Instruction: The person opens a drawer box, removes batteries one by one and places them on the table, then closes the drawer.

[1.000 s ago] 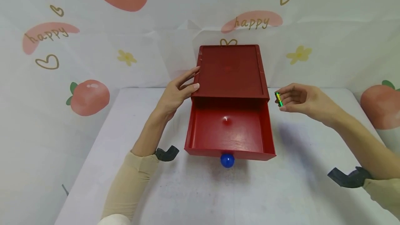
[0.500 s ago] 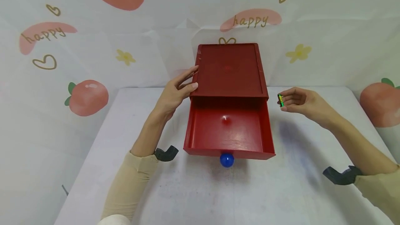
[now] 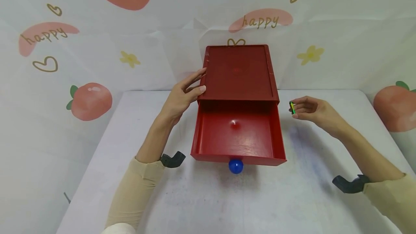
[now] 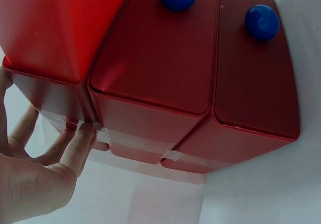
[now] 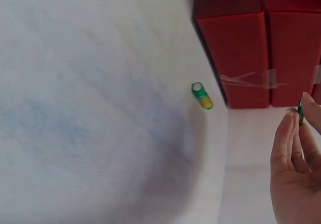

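one probable battery (image 3: 292, 108), pinched by right hand (image 3: 315, 111); left hand (image 3: 182, 95) loose-fingered against cabinet (image 3: 238, 73); seemingly placing step, next needing reach over drawer (image 3: 260, 161).

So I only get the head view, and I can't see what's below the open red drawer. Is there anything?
Observer: Yes. The left wrist view shows two closed red drawers under the open drawer, each with its own blue knob.

Operator: Cool! And the right hand has a little battery in its grip. Is that the only one?

Observer: No. The right wrist view shows a second green-and-yellow battery on the table, close beside the red unit.
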Tool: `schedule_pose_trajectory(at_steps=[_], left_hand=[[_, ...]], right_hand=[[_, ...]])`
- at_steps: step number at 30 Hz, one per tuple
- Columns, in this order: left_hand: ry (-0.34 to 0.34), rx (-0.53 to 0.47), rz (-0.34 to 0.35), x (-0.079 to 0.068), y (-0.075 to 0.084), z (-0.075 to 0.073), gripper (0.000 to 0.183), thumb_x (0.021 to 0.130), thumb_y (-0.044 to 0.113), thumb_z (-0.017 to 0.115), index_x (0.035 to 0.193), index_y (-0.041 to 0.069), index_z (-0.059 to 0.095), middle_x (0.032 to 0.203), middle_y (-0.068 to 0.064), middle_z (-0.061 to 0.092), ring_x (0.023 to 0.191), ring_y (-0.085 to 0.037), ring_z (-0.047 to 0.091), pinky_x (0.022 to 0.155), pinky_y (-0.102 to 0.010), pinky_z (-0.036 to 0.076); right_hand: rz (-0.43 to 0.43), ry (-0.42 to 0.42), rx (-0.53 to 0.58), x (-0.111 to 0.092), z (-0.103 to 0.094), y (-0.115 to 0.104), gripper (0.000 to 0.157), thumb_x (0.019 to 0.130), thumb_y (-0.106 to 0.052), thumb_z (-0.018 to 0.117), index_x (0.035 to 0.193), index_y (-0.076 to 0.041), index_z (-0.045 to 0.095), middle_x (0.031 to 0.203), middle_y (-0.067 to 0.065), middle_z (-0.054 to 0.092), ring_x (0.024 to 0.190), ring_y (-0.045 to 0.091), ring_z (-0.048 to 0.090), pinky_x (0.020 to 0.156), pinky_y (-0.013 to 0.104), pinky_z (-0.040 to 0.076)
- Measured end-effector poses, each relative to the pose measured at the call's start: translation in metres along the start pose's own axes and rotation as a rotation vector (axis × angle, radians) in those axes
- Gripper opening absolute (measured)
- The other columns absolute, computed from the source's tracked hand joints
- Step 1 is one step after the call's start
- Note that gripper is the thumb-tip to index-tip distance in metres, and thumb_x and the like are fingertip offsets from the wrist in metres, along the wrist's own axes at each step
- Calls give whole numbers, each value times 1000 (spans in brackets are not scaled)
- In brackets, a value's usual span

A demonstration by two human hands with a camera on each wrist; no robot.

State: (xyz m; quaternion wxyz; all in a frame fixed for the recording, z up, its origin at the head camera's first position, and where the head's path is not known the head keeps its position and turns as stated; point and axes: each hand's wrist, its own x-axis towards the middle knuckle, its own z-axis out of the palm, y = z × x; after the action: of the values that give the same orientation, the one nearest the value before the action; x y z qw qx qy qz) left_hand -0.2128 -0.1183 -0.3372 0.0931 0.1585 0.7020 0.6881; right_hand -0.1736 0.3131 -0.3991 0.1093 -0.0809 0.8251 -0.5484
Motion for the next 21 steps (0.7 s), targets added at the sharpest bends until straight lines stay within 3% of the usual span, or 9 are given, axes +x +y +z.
schedule_pose_trajectory(at_steps=[13,21], left_hand=[[-1,6,-6,-1,2,0,54,97,19,65,148,27,50,150,1,44,127,-27,52,104,-39,47],[0,9,-10,0,0,0,54,96,19,66,147,27,50,149,1,44,126,-27,52,104,-41,46]], right_hand=[[-12,-7,-26,2,7,27,42,93,-8,70,131,-1,56,106,16,68,90,19,68,78,22,56],[-51,-56,-18,3,9,42,40,94,-7,68,129,4,53,104,18,69,88,13,69,78,22,57]])
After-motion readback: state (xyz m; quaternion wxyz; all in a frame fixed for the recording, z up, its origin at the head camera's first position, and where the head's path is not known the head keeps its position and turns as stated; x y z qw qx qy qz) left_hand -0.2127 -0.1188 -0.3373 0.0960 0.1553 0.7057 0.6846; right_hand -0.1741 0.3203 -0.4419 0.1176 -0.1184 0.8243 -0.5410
